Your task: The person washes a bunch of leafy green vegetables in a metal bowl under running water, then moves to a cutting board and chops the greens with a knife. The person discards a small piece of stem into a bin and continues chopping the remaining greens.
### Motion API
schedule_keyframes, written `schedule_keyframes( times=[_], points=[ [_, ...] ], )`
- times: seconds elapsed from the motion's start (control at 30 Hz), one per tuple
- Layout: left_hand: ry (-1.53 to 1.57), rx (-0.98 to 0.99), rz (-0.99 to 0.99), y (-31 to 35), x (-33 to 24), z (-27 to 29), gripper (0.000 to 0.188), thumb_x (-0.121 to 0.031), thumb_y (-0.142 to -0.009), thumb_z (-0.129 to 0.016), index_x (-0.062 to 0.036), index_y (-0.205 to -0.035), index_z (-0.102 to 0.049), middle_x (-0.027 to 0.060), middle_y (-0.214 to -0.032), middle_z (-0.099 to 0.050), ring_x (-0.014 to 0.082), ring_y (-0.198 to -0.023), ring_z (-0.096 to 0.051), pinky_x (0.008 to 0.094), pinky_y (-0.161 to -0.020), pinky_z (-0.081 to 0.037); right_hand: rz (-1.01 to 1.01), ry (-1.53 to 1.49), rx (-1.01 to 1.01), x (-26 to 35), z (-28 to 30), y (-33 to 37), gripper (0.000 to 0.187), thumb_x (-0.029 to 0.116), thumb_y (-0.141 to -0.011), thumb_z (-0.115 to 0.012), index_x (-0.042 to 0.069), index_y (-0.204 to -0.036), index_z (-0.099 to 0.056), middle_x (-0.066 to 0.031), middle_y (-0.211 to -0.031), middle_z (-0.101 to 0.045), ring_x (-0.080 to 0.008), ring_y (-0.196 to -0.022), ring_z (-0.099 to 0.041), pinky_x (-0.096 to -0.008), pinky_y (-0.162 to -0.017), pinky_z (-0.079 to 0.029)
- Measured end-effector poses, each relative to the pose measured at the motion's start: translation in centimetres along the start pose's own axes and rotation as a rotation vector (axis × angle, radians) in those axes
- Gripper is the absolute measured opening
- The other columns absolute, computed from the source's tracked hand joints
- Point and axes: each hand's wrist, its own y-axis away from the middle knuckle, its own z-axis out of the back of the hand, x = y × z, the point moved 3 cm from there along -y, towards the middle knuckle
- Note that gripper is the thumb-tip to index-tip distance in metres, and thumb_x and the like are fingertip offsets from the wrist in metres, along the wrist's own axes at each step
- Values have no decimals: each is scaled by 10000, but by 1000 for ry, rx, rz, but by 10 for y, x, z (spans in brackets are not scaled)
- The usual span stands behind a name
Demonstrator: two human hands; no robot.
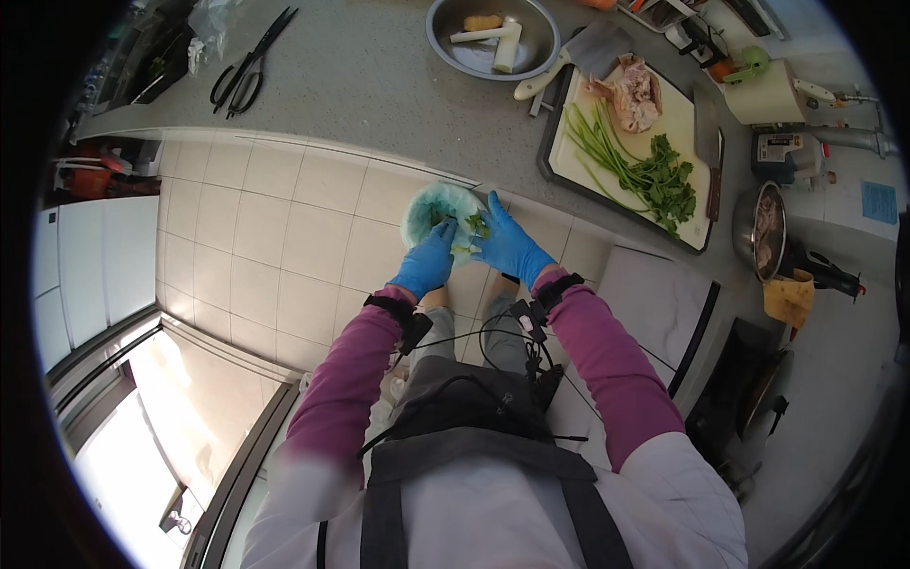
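Observation:
Both my hands wear blue gloves and are over a small bin (409,228) lined with a thin teal bag, down by the counter's front edge. My left hand (427,260) is on the bin's near side, its fingers drawn together and pointing in; what they hold, if anything, is hidden. My right hand (517,247) is at the bin's right rim with fingers stretched apart. Some green leaf scraps (478,226) are at its fingertips, loose or clinging; I cannot tell which. Darker green bits lie inside the bin.
On the counter, a cutting board (588,104) bears leafy green stalks (664,180), raw meat (637,95), a cleaver (599,49) and a long knife (707,133). Nearby are a metal bowl (438,43), black scissors (248,78) and a pot of meat (749,223).

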Motion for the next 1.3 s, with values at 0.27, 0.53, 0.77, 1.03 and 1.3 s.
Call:
schedule_keyframes(
  times=[0.27,0.53,0.77,1.03,1.3],
  points=[
    [303,-138,123,-17,-8,8,310,-277,-801,-626,-36,-997,-641,206,-986,-578,371,-889,-567,418,-787,-461,-3,53,118,-13,-1,-25,632,658,-862,-401,195,-1287,-468,-23,-1157,-526,-178,-1010,-487,-346,-859,-412],
    [298,-158,171,-26,9,0,217,-154,-762,-589,-13,-922,-628,195,-950,-601,370,-879,-583,416,-769,-469,-100,216,155,7,-21,12,822,710,-832,-370,145,-1423,-288,-56,-1406,-353,-218,-1265,-340,-439,-1046,-264],
    [155,-176,242,-33,26,1,201,-174,-803,-522,-54,-900,-652,200,-885,-640,374,-836,-608,434,-732,-485,-107,312,-27,22,-3,27,933,735,-806,-383,81,-1445,-195,-136,-1458,-247,-295,-1343,-242,-491,-1085,-179],
    [85,-147,318,-39,37,-1,222,-223,-815,-556,-88,-944,-676,161,-819,-661,337,-755,-637,417,-714,-504,-105,303,-81,30,23,42,972,727,-810,-388,39,-1448,-132,-167,-1499,-136,-310,-1389,-128,-499,-1107,-92],
    [102,41,239,-31,41,3,248,-259,-797,-620,-60,-928,-688,122,-794,-678,234,-635,-662,324,-656,-521,-100,296,-40,40,17,49,959,722,-811,-393,69,-1455,-114,-146,-1504,-132,-272,-1397,-116,-504,-1109,-67]
  ],
)
